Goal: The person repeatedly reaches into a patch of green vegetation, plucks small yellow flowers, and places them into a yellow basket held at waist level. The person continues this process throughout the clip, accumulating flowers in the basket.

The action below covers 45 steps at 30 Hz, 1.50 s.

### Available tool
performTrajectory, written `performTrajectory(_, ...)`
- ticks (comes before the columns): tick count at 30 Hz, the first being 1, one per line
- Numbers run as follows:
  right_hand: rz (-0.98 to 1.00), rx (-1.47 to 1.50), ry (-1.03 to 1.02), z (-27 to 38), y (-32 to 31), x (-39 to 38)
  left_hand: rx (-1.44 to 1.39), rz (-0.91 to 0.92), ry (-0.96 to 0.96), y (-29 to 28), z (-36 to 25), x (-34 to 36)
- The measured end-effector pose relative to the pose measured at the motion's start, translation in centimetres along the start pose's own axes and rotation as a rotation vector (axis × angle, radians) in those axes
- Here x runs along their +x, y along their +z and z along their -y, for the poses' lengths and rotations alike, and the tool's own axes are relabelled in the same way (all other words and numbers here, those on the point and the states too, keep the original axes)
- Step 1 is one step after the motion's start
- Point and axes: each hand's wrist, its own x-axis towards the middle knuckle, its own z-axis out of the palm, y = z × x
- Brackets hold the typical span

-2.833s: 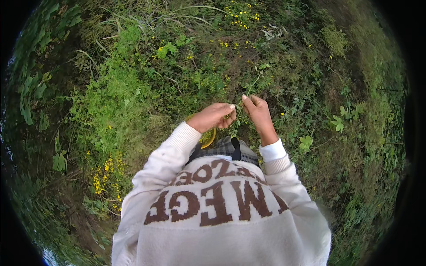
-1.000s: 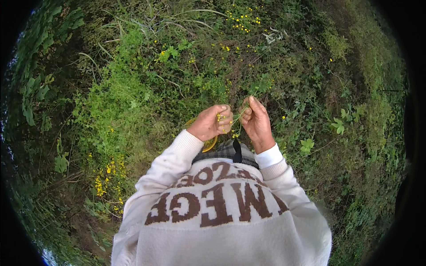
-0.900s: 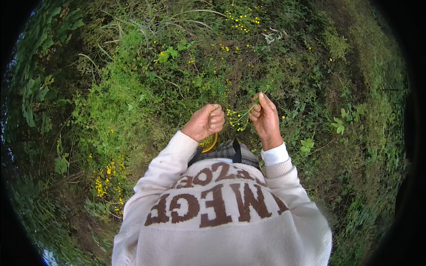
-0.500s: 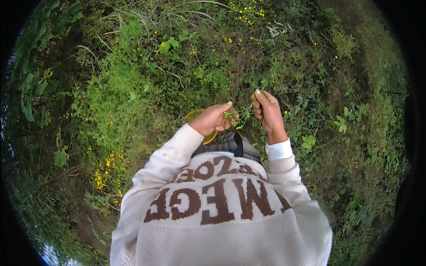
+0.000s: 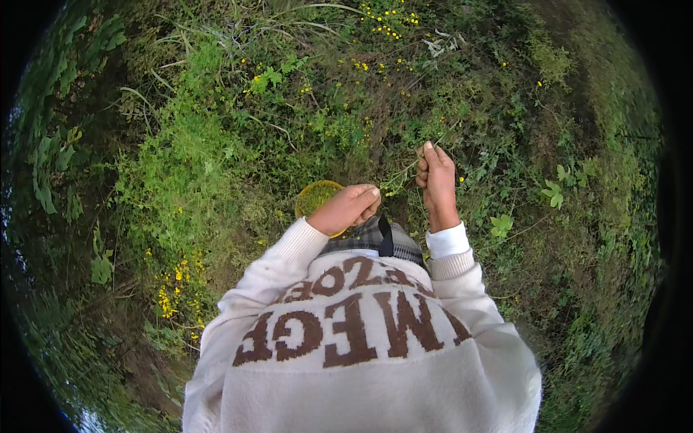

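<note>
My right hand point(image 5: 438, 177) is closed on a thin green flower sprig point(image 5: 402, 175), pinching its stem between thumb and fingers. The sprig slants down toward my left hand point(image 5: 348, 209), with small yellowish heads at its lower end. My left hand is closed, thumb against the fingers, at those flower heads; whatever lies inside its grip is mostly hidden. Beneath and behind my left hand is a yellow basket point(image 5: 300, 200), partly covered by the hand and wrist. Small green and yellow pieces show inside it.
Dense green undergrowth point(image 5: 188, 144) surrounds me. Yellow flowers point(image 5: 177, 285) cluster at the lower left, and more yellow flowers point(image 5: 390, 22) grow at the far side. Broad-leaved plants point(image 5: 552, 193) stand to the right, and a dry stalk point(image 5: 274, 128) lies among the greenery ahead.
My left hand has turned and closed at the sprig's flower heads, where its fingers were partly open before. The sprig now stretches straighter between my hands. More of the basket shows.
</note>
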Motion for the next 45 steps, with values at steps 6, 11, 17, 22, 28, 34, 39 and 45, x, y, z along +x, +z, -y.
performTrajectory(6, 0.044, 0.138, -0.063, 1.2, -1.0, 0.1, -0.47, 0.0, -0.071, -0.9, 0.8, 0.1)
performTrajectory(11, 0.2, 0.184, -0.054, -0.5, 0.8, -0.7, -0.709, 0.169, -0.021, -0.2, 0.5, 0.9)
performTrajectory(17, 0.209, -0.084, -0.106, -1.3, 1.1, -0.6, -0.903, 0.147, -0.071, 0.5, -0.1, 0.7)
performTrajectory(22, 0.186, -0.135, -0.172, -2.4, 1.0, -0.5, -0.738, 0.188, -0.088, 0.1, -0.2, 0.6)
performTrajectory(28, -0.101, 0.095, -0.267, -1.1, -0.8, 0.7, -0.514, 0.192, -0.081, -1.3, 1.1, -0.3)
performTrajectory(34, -0.264, -0.103, -0.342, -1.1, -5.3, 1.1, -0.22, -0.391, -0.211, -7.7, 10.5, 0.1)
performTrajectory(39, -0.346, -0.238, -0.255, -3.4, -6.0, 0.6, 0.05, -0.634, -0.358, -13.8, 21.6, 1.5)
performTrajectory(45, -0.404, -0.405, -0.247, -4.8, -8.5, 0.7, 0.195, -0.674, -0.421, -15.3, 22.2, 4.2)
